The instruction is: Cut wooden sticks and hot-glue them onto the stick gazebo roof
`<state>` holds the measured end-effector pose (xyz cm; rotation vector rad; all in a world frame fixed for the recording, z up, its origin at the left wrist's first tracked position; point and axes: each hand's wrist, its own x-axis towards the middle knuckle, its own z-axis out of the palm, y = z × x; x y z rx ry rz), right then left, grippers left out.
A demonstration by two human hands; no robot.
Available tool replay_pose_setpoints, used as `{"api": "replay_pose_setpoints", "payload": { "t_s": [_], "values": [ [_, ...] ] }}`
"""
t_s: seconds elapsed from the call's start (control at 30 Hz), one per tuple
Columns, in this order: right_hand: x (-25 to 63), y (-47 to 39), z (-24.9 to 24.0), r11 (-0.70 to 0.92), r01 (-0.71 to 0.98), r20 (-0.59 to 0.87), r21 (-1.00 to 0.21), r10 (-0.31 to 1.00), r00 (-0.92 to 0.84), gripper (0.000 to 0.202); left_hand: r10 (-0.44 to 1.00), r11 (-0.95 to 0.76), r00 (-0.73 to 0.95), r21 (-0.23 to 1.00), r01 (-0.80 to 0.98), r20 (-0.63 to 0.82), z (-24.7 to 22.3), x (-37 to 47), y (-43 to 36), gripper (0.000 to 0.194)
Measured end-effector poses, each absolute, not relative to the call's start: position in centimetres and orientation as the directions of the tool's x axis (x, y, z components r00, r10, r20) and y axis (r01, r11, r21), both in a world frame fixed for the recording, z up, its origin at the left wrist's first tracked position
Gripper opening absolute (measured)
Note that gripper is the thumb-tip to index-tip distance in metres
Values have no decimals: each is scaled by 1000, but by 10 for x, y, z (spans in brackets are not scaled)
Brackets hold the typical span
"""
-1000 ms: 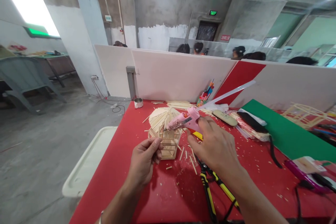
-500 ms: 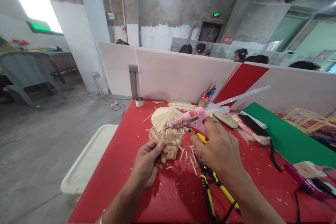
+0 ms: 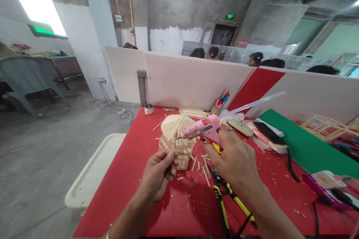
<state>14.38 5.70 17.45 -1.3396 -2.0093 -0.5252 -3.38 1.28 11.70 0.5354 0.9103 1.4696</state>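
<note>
My right hand (image 3: 234, 153) is wrapped round the handle of a pink hot glue gun (image 3: 200, 127), with a clear glue stick (image 3: 256, 104) jutting out of its back. The gun's nozzle points left, close to the tip of a thin wooden stick (image 3: 173, 144). My left hand (image 3: 161, 166) pinches that stick upright between thumb and fingers. Just behind stands a small model house (image 3: 185, 153) of wooden sticks, its fan-shaped roof (image 3: 175, 125) laid with sticks. My left hand partly hides the model; whether nozzle and stick touch I cannot tell.
Yellow-and-black cutters (image 3: 221, 190) lie on the red table (image 3: 126, 194) amid stick offcuts. A tape roll (image 3: 149, 109), a pen holder (image 3: 217, 108) and loose sticks (image 3: 193, 112) line the back. At right are a green board (image 3: 297, 145), a stick frame (image 3: 325, 127) and a purple power strip (image 3: 322, 190).
Both hands keep nearly the same pose, with the glue gun's nozzle by the stick's tip. The view has shifted very slightly.
</note>
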Motion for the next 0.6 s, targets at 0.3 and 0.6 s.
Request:
{"api": "replay_pose_setpoints", "payload": {
  "t_s": [0.3,0.6],
  "values": [
    [146,54,175,408,912,713,-39,651,-261,30,974,68,-135,805,-589,-180,119,-32,11,33],
    [150,51,175,386,922,717,-24,650,-253,29,977,63,-131,814,-577,-168,120,-30,10,34]
  ]
}}
